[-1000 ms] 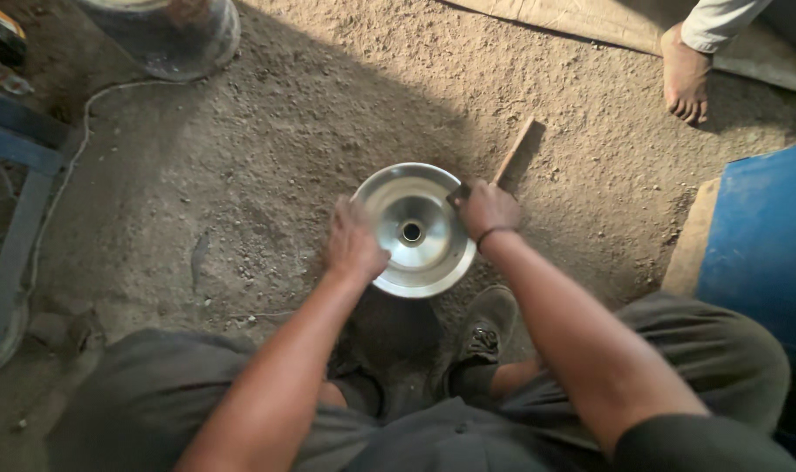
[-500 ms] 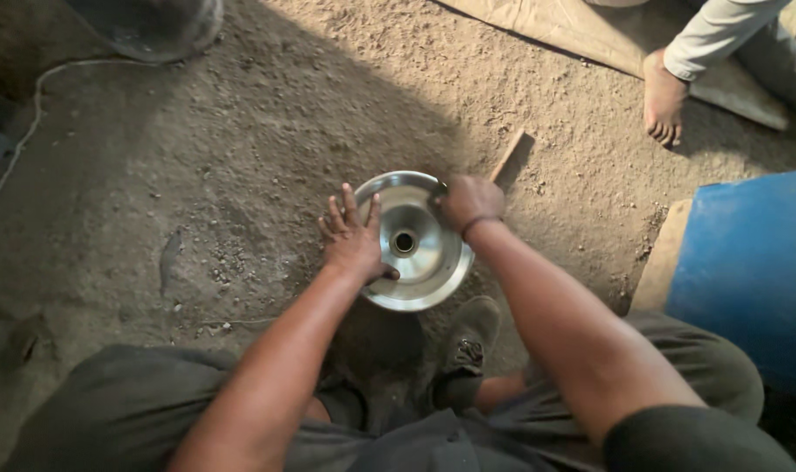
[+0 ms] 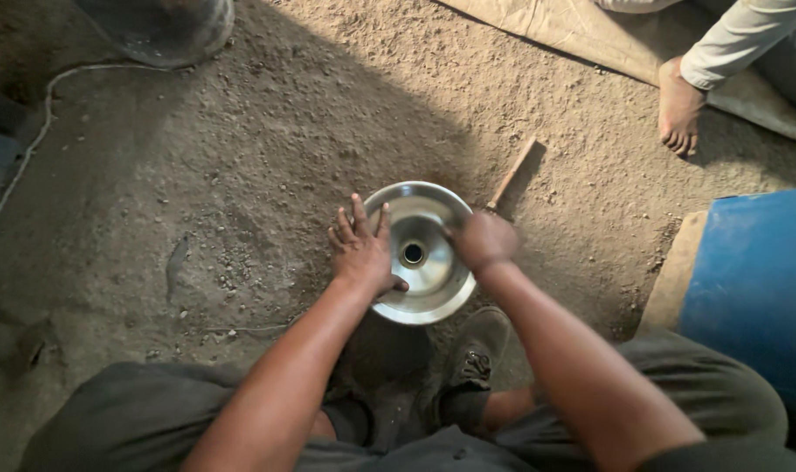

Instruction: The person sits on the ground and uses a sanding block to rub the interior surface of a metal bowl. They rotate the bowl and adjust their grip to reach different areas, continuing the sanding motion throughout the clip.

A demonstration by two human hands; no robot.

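A: Sandy workshop ground (image 3: 267, 149), viewed from above. Where does the work sit?

B: On the ground by the person's feet: a shiny steel bowl (image 3: 422, 288) with a central hole.

A: Hand positions?

B: Left hand (image 3: 360, 253), fingers spread, lies flat on the rim; right hand (image 3: 481, 240) is curled closed over the opposite rim, blurred.

A: Step in hand?

B: Seemingly steadying or turning it; continuing would need balanced two-sided pressure.

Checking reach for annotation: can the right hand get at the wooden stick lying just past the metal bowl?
Probably yes. The right hand rests on the far right rim of the metal bowl, and the wooden stick lies on the dirt just beyond it, nothing between them. The left hand is on the bowl's other side.
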